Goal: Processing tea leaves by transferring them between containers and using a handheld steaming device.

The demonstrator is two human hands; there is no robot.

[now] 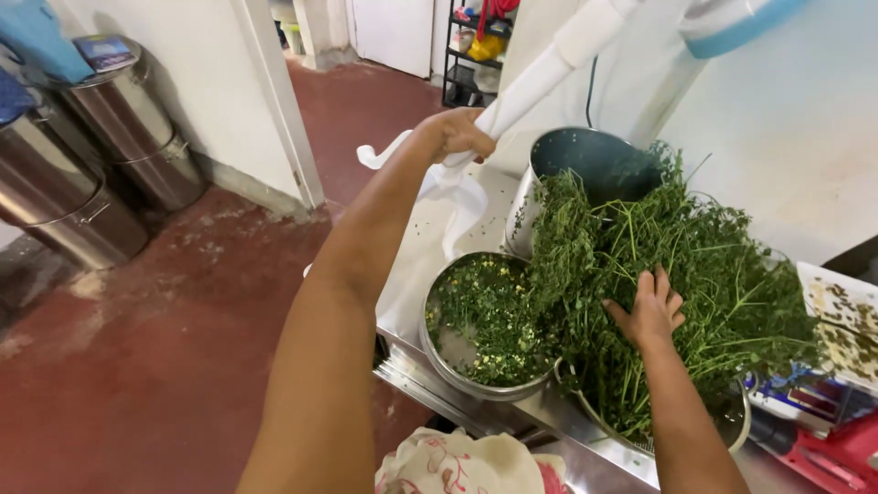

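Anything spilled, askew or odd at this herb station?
The heap of green herbs overflows its colander and spills across the steel bowl beside it. Loose leaf bits speckle the white cloth near the left hand. The right hand presses on the heap.

My left arm is stretched way out in front of me, bare forearm running up the middle of the view, elbow nearly straight. My left hand (455,134) is at the far end, knuckles up, fingers curled shut around something. My right arm comes up from the bottom edge at a steeper angle, wrist pretty straight. My right hand (651,311) is lower and closer to me, back of the hand facing up, fingers spread and pressed down flat.
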